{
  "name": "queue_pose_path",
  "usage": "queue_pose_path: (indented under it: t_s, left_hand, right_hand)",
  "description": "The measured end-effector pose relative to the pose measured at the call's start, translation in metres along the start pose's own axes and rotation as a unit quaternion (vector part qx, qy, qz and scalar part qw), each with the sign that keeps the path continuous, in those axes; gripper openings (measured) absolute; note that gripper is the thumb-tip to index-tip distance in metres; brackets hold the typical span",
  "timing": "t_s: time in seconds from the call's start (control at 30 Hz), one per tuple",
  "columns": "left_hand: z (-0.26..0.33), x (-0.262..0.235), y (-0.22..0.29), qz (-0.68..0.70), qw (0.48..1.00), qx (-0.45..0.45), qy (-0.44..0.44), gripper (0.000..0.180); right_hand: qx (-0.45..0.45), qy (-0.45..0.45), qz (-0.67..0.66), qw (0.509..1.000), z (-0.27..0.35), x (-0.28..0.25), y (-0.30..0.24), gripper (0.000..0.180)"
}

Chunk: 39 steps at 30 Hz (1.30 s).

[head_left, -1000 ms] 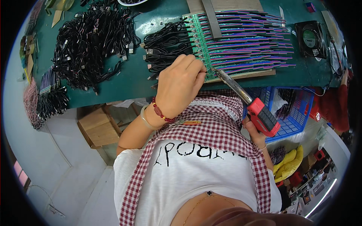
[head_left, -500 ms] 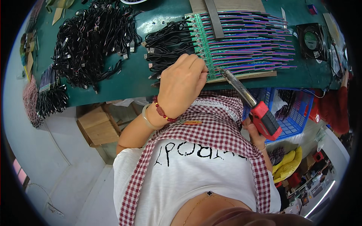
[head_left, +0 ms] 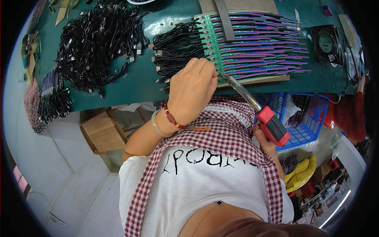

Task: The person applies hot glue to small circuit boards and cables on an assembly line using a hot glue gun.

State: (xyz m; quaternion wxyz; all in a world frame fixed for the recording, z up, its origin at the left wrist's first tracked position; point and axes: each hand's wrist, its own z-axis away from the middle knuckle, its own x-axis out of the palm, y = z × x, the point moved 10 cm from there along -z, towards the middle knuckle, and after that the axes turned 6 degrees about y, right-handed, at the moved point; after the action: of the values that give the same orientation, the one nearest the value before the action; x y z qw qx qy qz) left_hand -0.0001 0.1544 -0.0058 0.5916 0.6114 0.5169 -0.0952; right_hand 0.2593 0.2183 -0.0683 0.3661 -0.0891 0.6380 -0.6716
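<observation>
My left hand [head_left: 192, 85] is closed in a pinch at the near end of a row of small green circuit boards [head_left: 211, 43]. What its fingertips hold is hidden behind the knuckles. My right hand [head_left: 265, 141] grips a soldering iron [head_left: 273, 125] by its red and black handle. The iron's metal shaft slants up and left, and its tip is at the nearest boards, just right of my left fingers. Black USB cables [head_left: 177, 53] run left from the boards. Blue, black and pink wires [head_left: 264, 51] run from them to the right.
A flat metal bar [head_left: 225, 19] lies across the wires. To the left is a big heap of black cables [head_left: 90, 47] on the green table [head_left: 130, 89]. A black fan [head_left: 326, 44] stands at the right. Below the table edge is a blue basket [head_left: 312, 126].
The soldering iron has shifted left and slightly down, its tip now closer to my left fingers. My left hand has barely moved.
</observation>
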Motion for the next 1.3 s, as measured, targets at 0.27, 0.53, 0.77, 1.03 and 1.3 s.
queue_pose_path:
  t_s: [0.27, 0.53, 0.77, 1.03, 1.3]
  left_hand:
    - [0.0, 0.0, 0.001, -0.003, 1.0, 0.004, 0.004, 0.015]
    - [0.0, 0.0, 0.003, -0.012, 1.0, 0.009, 0.005, 0.015]
    - [0.0, 0.0, 0.003, -0.018, 1.0, 0.012, 0.006, 0.014]
    - [-0.001, -0.001, 0.007, -0.042, 0.999, 0.025, 0.003, 0.014]
    - [-0.001, -0.001, 0.013, -0.059, 0.998, 0.029, -0.011, 0.013]
  right_hand:
    - [0.026, 0.031, -0.03, 0.999, 0.012, -0.015, 0.023, 0.021]
    - [0.042, 0.015, -0.036, 0.998, 0.013, -0.013, 0.029, 0.021]
    - [0.033, 0.009, -0.034, 0.999, 0.011, -0.012, 0.026, 0.02]
    - [0.022, 0.017, -0.022, 0.999, 0.012, -0.012, 0.024, 0.019]
    - [0.02, 0.008, -0.025, 0.999, 0.011, -0.009, 0.018, 0.016]
